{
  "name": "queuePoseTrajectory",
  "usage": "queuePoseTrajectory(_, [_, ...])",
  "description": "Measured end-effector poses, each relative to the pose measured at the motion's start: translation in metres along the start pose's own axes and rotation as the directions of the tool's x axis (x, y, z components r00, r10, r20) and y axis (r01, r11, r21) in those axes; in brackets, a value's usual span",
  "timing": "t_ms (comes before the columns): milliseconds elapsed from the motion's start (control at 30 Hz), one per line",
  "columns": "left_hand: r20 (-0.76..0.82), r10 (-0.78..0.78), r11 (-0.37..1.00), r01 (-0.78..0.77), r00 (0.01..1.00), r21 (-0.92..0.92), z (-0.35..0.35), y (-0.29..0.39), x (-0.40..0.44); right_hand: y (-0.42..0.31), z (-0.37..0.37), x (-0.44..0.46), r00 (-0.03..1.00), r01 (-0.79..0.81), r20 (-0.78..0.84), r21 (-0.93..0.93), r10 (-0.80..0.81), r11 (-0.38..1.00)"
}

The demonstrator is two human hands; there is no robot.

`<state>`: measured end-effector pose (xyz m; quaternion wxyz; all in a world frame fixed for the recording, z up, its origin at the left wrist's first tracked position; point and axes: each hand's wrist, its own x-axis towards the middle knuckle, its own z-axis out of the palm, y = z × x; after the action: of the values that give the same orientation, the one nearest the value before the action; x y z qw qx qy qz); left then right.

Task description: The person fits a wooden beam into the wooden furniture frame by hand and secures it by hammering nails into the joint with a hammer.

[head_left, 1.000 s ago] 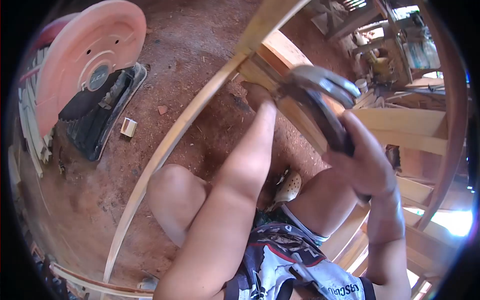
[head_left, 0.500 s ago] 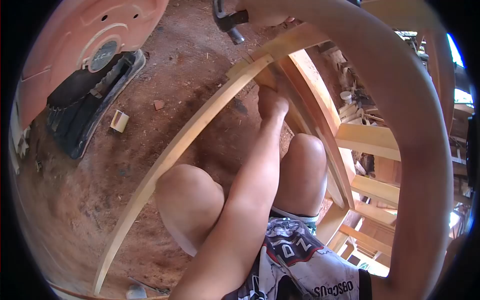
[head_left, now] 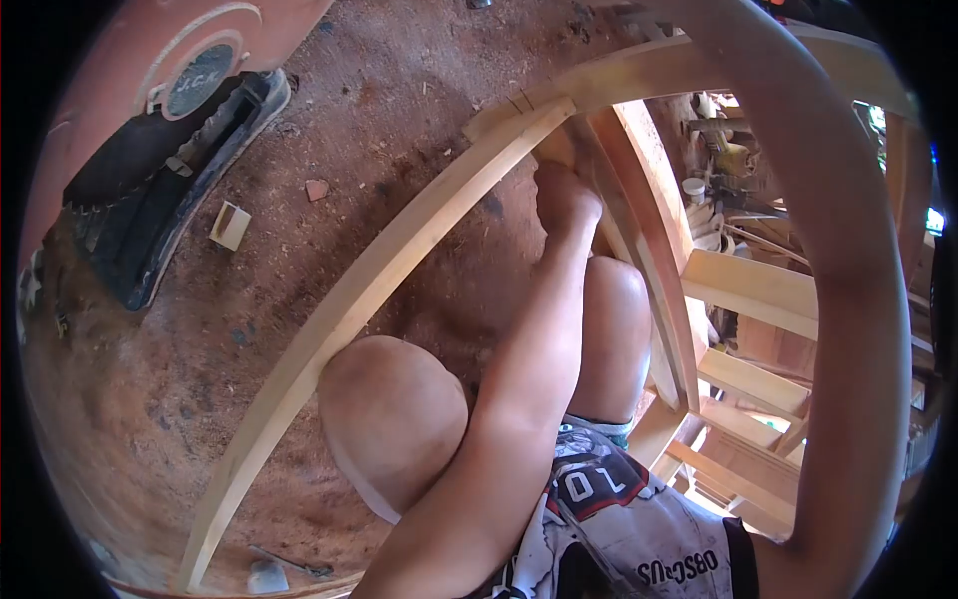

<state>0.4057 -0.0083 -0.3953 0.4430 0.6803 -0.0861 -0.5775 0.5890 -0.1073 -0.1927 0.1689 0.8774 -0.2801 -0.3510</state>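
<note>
My left hand (head_left: 567, 203) is closed around a short wooden piece (head_left: 559, 150) under the joint of the frame; its fingertips are hidden. Just above it, a long curved wooden strip (head_left: 374, 290) meets a wide curved board (head_left: 639, 75). My right arm reaches up along the right side, and my right hand is out of view past the top edge. A small bit of metal (head_left: 480, 3) shows at the top edge, perhaps part of the hammer.
A pink circular-saw guard (head_left: 110, 90) with a dark toothed blade and black base (head_left: 165, 230) stands at the left. On the dirt floor lie a small wood block (head_left: 230, 226) and a reddish chip (head_left: 316, 190). Slatted woodwork (head_left: 748, 290) stands at the right.
The hammer swung from near my left hand up to the top, and now all but a bit of metal is out of view. My right hand has left the view; my left hand stays at the joint.
</note>
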Motion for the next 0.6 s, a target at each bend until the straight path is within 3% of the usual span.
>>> queuePoseTrajectory(33, [-0.002,0.006,1.0,-0.005,1.0,0.021,-0.001,0.002,-0.001,0.007,0.009,-0.015,0.981,0.187,-0.088,0.175,-0.174,0.967])
queuePoseTrajectory(100, [-0.023,0.021,1.0,-0.021,0.999,0.013,0.002,-0.002,-0.001,0.002,0.012,-0.033,0.924,0.375,-0.206,0.315,-0.323,0.872])
queuePoseTrajectory(133, [-0.049,0.04,0.999,-0.039,0.998,0.008,0.002,0.0,0.001,-0.005,0.009,-0.038,0.961,0.275,-0.037,0.202,-0.273,0.94])
queuePoseTrajectory(200, [-0.052,0.035,0.999,-0.035,0.998,0.007,0.005,-0.001,0.004,-0.006,0.005,-0.045,0.973,0.184,0.13,0.068,-0.192,0.981])
queuePoseTrajectory(233, [-0.052,0.023,1.0,-0.023,0.998,0.014,0.006,-0.004,0.004,-0.001,0.004,-0.049,0.931,0.362,-0.109,0.171,-0.347,0.916])
queuePoseTrajectory(300, [-0.043,0.004,1.0,-0.003,0.999,0.02,0.009,-0.006,0.004,0.0,0.013,-0.05,0.825,0.537,-0.345,0.232,-0.448,0.811])
queuePoseTrajectory(433, [0.008,0.015,1.0,-0.015,1.0,0.02,0.004,-0.003,0.007,-0.003,0.047,-0.014,0.918,0.391,0.078,-0.04,-0.388,0.919])
queuePoseTrajectory(533, [-0.026,0.057,0.998,-0.057,0.998,-0.001,0.009,-0.008,0.01,-0.006,0.012,-0.041,0.969,0.246,-0.011,0.076,-0.245,0.966])
queuePoseTrajectory(600, [-0.052,0.075,0.996,-0.073,0.996,0.055,0.011,-0.009,0.011,-0.005,0.011,-0.046,0.922,0.352,-0.207,0.09,-0.328,0.932])
